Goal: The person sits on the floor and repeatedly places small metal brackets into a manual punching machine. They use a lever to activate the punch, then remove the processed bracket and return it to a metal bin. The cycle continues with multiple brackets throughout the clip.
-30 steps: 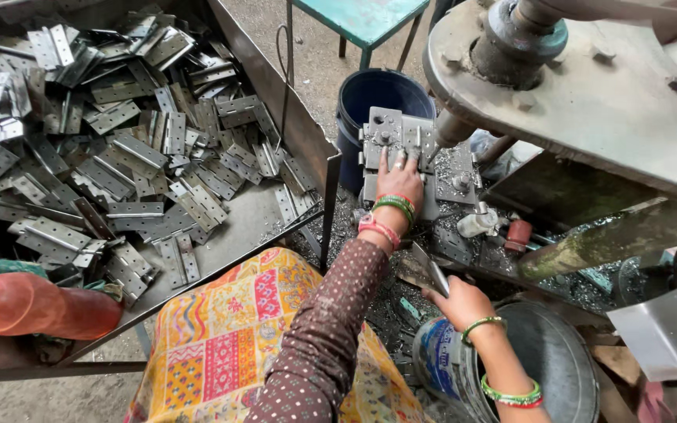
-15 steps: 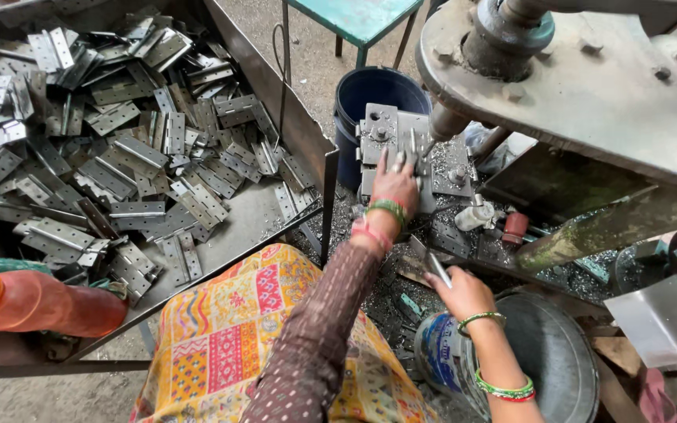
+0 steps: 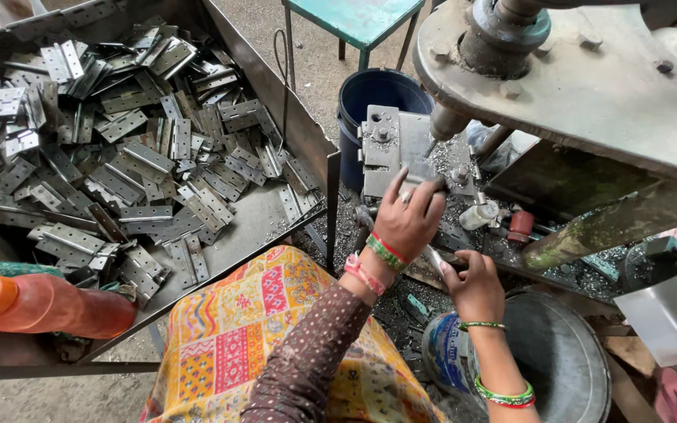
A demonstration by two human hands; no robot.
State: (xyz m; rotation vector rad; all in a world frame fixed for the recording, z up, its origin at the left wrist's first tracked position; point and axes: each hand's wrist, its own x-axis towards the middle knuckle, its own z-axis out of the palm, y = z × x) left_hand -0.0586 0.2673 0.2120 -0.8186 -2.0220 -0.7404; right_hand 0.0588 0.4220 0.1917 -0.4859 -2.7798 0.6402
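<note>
Right now your left hand (image 3: 409,219) sits on the grey metal jig block (image 3: 389,145) under the drill spindle (image 3: 446,125), fingers (image 3: 395,184) stretched forward and close together, their tips pressing down on a flat metal piece on the jig just below the drill tip. That piece is mostly hidden beneath your fingertips, so you cannot tell its exact shape from here. Your right hand (image 3: 476,286) is just beside the jig on its near side, fingers curled around a hinge (image 3: 435,258) whose pale metal end sticks out toward your left wrist; the rest of it is buried in your grip. Beyond the jig stands a dark blue bucket (image 3: 378,90), touching its far edge. To the left of the jig, past an upright steel wall, the big tray (image 3: 276,211) is heaped with loose hinges (image 3: 119,149). Near the tray's front corner lies an orange plastic bottle (image 3: 48,305) on its side. On the near right of the jig, below your right hand, a round metal basin (image 3: 566,360) rests among metal shavings (image 3: 581,266).
</note>
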